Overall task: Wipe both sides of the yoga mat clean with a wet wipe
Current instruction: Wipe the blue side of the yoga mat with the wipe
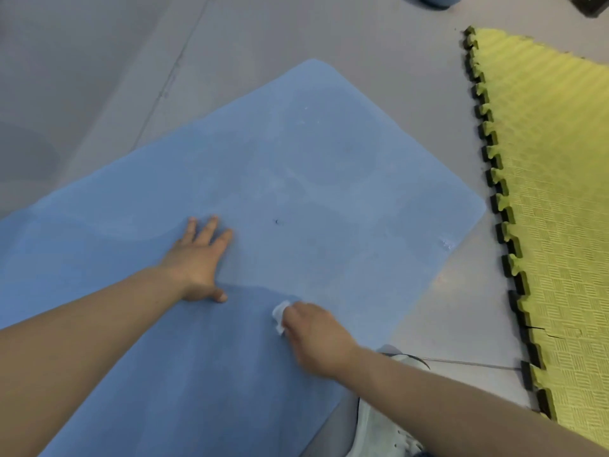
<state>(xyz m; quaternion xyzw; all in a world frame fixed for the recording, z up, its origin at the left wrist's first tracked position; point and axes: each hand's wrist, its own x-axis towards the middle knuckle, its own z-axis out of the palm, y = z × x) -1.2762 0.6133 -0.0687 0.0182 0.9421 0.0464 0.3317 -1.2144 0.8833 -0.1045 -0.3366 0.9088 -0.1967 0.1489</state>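
A blue yoga mat [296, 166] lies flat on the grey floor and runs from the lower left to the upper middle of the head view. Its near part looks darker than the paler far part, which shows faint curved marks. My left hand [197, 258] rests flat on the mat with fingers spread. Just to its right, my right hand [313, 334] presses a small white wet wipe [280, 313] against the mat; most of the wipe is hidden under the fingers. A tiny dark speck [277, 221] sits on the mat beyond both hands.
A yellow-green foam puzzle mat [543, 192] with dark toothed edges lies on the floor at the right. A white shoe [382, 420] shows beside the yoga mat's near right edge. A blue round object [438, 0] and a dark object [593, 4] sit at the top edge.
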